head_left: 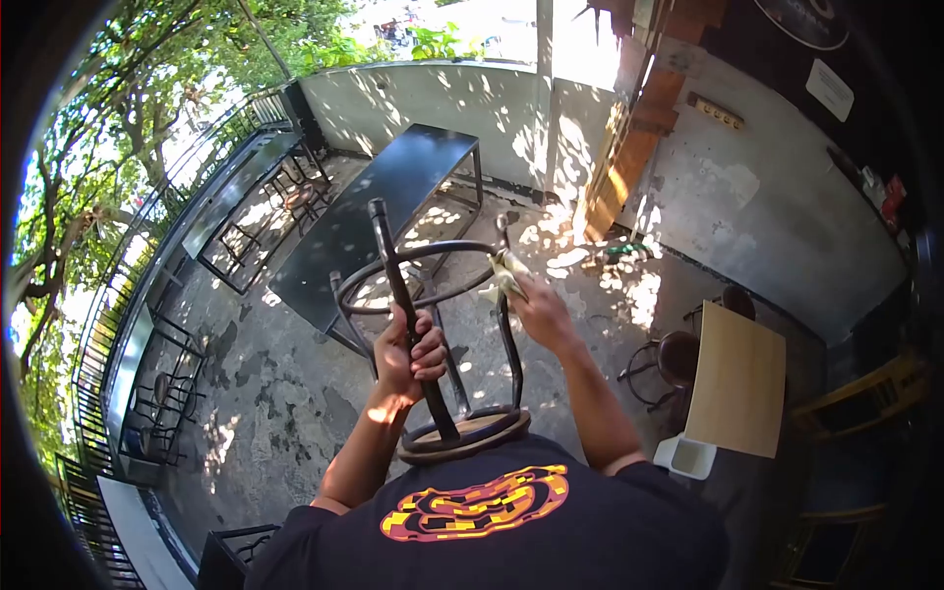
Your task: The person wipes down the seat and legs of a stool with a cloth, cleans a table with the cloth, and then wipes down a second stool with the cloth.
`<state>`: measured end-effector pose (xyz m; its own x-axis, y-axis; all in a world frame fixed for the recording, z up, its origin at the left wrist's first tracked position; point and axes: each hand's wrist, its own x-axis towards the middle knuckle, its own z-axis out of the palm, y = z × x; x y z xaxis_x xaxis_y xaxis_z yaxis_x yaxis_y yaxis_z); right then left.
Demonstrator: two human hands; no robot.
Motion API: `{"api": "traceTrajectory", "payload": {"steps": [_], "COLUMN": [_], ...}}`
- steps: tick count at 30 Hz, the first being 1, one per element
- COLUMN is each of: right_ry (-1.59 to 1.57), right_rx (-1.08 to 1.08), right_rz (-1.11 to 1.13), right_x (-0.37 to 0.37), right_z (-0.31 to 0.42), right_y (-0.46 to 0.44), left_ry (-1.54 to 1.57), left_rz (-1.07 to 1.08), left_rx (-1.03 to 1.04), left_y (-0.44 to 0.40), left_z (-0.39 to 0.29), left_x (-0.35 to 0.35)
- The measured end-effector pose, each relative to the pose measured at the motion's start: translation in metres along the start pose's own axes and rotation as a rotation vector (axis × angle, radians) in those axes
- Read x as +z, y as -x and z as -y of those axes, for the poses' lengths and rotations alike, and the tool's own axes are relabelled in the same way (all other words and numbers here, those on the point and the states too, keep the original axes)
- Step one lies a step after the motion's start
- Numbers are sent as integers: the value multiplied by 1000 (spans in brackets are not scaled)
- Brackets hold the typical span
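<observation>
A dark metal stool [467, 440] is upside down, its round wooden seat close to my shirt and its legs pointing up and away from me. My left hand [411, 354] is wrapped round one leg [389, 258] partway along. In my right hand [541, 307] is a pale cloth [507, 271], pressed against the ring [447, 248] where it meets the right leg. The right fingers are partly hidden behind the cloth.
Beyond the stool stands a long black table [393, 187]. To the right are a light wooden table [737, 379], a brown-seated stool [678, 357] and a white container [685, 457]. Counters with stools line the railing [118, 275] on the left. A concrete wall [442, 98] closes the back.
</observation>
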<state>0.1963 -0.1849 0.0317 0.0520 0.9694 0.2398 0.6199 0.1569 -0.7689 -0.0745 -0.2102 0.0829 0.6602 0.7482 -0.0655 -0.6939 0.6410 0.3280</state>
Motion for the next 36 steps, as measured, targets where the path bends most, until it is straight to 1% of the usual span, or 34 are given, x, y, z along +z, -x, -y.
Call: {"api": "traceTrajectory", "payload": {"steps": [2,5,7,8,9,12,15,16,17,18,19,20,21,22,24,26,28,29,30,32,33,35,36], "right_ry": [186,325,494,339,387,58,-42,24,-100,-337,-365,-287,-389,-566,-675,-570,-959,-1400,-1526,-1623,-1679,-1809,-1871], "right_rx": [12,41,-92,-45,-8,63,186,128,242,-117,-102,292,301,321,374,160,163,275,265,322,340,408,443], "right_rz": [32,196,524,496,676,790,896,830,872,674,670,519,360,252,38,61,116,164,172,284,431,501,534], "right_x": [2,14,14,15,16,5,-5,-9,-1,1,-10,-4,-25,-11,30,51,67,79,71,99,82,82,81], "right_z": [7,4,5,8,10,1,-34,-35,-53,-50,-32,-44,3,-21,-87,-110,-107,-99,-73,-114,-97,-100,-102], "right_y": [-2,20,47,70,82,110,96,84,66,51,27,13,5,-9,-39,-34,-12,1,21,52,73,96,98], "left_ry": [-19,-49,-30,-21,-30,-41,-84,-100,-62,-31,-38,-46,-35,-26,-12,-1,8,30,44,51,54,64,57], "left_rz": [1,-36,-73,-92,-108,-172,-142,-135,-136,-105,-84,-61,-26,0,57,56,37,55,30,35,46,63,-6], "left_rx": [-19,-30,11,32,73,138,161,167,142,122,92,61,23,5,-22,10,42,43,57,88,98,113,123], "left_y": [-4,-5,-2,0,3,11,10,10,9,8,7,5,4,2,1,2,7,8,11,16,19,22,21], "left_z": [3,3,0,-2,-4,-8,-9,-8,-7,-6,-4,-3,0,2,4,2,-1,-1,-2,-5,-8,-11,-13], "left_x": [2,1,-7,-13,-19,-20,-18,-15,-13,-10,-5,-1,0,2,6,2,-5,-7,-12,-19,-24,-31,-32]}}
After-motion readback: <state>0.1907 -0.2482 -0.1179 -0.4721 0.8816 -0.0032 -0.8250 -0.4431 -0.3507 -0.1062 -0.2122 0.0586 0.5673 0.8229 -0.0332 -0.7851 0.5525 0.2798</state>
